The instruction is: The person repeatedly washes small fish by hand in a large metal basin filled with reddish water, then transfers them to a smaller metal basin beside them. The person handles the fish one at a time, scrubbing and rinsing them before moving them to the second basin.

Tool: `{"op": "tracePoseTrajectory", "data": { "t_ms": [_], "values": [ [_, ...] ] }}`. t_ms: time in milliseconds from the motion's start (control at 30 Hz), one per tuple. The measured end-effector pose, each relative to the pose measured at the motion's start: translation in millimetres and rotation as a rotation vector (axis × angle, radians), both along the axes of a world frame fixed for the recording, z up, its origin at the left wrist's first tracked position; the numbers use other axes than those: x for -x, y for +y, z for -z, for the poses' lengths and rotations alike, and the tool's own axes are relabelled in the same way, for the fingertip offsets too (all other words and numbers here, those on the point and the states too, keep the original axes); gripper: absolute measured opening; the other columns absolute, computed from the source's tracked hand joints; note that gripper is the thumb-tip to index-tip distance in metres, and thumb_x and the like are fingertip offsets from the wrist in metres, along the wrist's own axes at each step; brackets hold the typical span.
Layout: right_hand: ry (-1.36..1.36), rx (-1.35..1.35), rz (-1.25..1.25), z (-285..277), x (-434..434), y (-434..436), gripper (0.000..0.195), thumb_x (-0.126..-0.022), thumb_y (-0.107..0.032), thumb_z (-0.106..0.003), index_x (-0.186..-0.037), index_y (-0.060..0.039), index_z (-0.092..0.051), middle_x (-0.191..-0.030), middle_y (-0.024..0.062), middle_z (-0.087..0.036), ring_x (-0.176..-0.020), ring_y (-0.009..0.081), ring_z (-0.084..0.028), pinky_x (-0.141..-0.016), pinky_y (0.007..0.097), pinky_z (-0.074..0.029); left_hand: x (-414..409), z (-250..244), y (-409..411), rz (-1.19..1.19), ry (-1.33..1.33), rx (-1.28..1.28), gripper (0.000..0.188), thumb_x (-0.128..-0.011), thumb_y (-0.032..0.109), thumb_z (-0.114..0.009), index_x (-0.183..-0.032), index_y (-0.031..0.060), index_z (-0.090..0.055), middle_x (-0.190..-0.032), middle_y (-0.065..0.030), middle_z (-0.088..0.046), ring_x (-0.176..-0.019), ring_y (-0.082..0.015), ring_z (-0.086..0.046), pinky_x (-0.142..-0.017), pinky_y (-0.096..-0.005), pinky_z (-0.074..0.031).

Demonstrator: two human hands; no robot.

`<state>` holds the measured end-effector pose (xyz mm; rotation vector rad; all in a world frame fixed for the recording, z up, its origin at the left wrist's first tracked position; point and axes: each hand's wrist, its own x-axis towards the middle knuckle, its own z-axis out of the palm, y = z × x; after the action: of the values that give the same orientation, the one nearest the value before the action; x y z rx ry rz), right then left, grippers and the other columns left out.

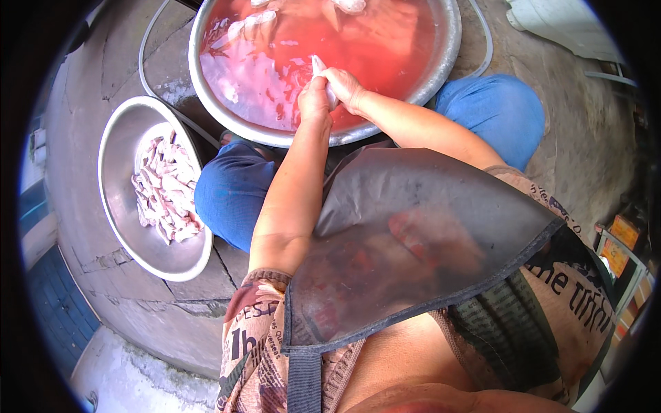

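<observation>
A pale piece of raw meat (318, 66), its exact kind not clear, is gripped between my two hands over a large metal basin (454, 46) of red-tinted water. My left hand (314, 100) closes around its near side, and my right hand (344, 89) holds it from the right, both just above the water. More pale pieces (253, 26) lie partly under the water at the basin's far side. At the left, a smaller metal basin (116, 180) stands tilted in view, holding a heap of pale raw meat pieces (164, 188).
A light hose (142, 57) curves over the paved ground behind and beside the large basin. My knees in blue trousers flank its near rim. A white plastic container (563, 28) stands at the upper right. A blue door (57, 299) is at the lower left.
</observation>
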<state>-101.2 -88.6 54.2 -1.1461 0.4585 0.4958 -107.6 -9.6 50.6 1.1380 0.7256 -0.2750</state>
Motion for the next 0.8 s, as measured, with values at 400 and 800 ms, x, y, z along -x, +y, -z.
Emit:
{"op": "tracePoseTrajectory", "data": {
  "t_ms": [400, 800],
  "values": [
    [0.393, -0.043, 0.152, 81.5, 10.4, -15.1, 0.039, -0.088, -0.037, -0.035, -0.106, -0.0047, -0.046, -0.095, 0.0121, -0.055, -0.085, 0.0226, -0.054, -0.072, 0.0366, -0.045, 13.4, 41.8, 7.7, 0.159, 0.366, 0.222, 0.022, -0.081, 0.019, -0.044, -0.093, 0.0014, -0.05, -0.082, -0.0125, -0.056, -0.067, -0.0245, -0.056, -0.054, -0.036, -0.05],
    [0.332, -0.317, 0.186, 60.2, 12.2, -8.4, 0.025, -0.084, -0.029, -0.047, -0.09, -0.0061, -0.054, -0.084, 0.0081, -0.058, -0.074, 0.0194, -0.057, -0.068, 0.0335, -0.046, 11.5, 54.3, 10.6, 0.133, 0.249, 0.251, 0.032, -0.084, 0.031, -0.04, -0.103, 0.0076, -0.051, -0.094, -0.0073, -0.057, -0.083, -0.0221, -0.055, -0.065, -0.0382, -0.049]
  ]
}}
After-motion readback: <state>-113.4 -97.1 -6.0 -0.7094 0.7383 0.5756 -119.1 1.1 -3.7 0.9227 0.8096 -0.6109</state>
